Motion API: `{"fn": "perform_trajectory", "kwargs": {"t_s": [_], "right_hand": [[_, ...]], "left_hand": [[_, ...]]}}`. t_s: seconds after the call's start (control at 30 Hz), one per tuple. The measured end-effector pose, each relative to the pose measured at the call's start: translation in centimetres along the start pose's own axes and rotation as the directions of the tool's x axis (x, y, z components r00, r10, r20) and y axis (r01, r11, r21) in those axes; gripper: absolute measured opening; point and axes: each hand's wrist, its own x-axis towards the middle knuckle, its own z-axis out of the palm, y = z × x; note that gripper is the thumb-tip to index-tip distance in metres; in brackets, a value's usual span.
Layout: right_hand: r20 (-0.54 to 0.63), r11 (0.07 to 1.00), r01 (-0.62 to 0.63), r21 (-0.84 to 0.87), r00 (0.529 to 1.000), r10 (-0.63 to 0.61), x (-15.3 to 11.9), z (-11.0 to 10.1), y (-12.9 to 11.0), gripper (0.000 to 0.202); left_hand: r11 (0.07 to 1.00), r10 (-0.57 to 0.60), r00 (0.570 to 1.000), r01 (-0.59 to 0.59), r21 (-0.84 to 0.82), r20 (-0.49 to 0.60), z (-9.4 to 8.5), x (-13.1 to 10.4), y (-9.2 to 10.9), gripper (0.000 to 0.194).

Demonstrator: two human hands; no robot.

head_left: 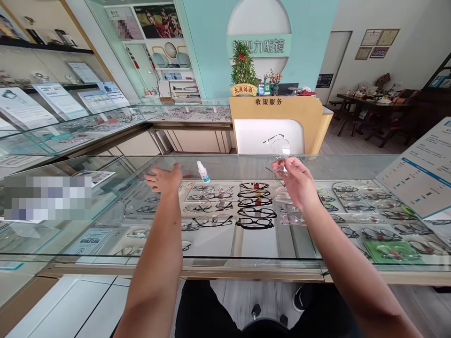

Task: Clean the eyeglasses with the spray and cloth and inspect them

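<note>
Thin-rimmed eyeglasses [280, 148] are held up on end above the glass counter, with my right hand [299, 178] pinching them near the bridge. One temple sticks out to the left. My left hand [165, 179] is over the counter further left, its fingers spread and nothing in it. A small white spray bottle [203, 172] with a blue label stands upright on the glass, just right of my left hand and not touching it.
Rows of eyeglasses [255, 212] lie inside the glass showcase [211, 263]. A printed sign [419, 164] leans at the right and papers [93, 177] lie at the left. Beyond are a wooden cashier desk [319, 124] and more showcases [190, 115].
</note>
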Motion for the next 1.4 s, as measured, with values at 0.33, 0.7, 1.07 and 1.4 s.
{"fn": "perform_trajectory", "kwargs": {"t_s": [0.33, 0.7, 1.07, 1.4], "right_hand": [[0.143, 0.950, 0.114, -0.291, 0.987, -0.074, 0.1, -0.8, -1.5, 0.029], [0.344, 0.893, 0.044, -0.447, 0.931, 0.126, -0.5, -0.4, -1.3, 0.024], [0.336, 0.856, 0.184, -0.483, 0.942, -0.013, -1.1, -0.3, -1.7, 0.024], [0.067, 0.384, 0.569, -0.727, 0.616, -0.785, -0.7, -2.1, -1.1, 0.047]], "left_hand": [[0.974, 0.210, 0.912, -0.164, 0.158, -0.353, 3.8, -4.4, 8.2, 0.081], [0.834, 0.547, 0.837, -0.543, 0.095, -0.019, 6.9, -10.7, 17.7, 0.085], [0.819, 0.573, 0.816, -0.573, 0.025, -0.080, 6.5, -10.1, 17.3, 0.066], [0.806, 0.579, 0.775, -0.590, 0.037, -0.253, 5.6, -2.3, 23.1, 0.067]]}}
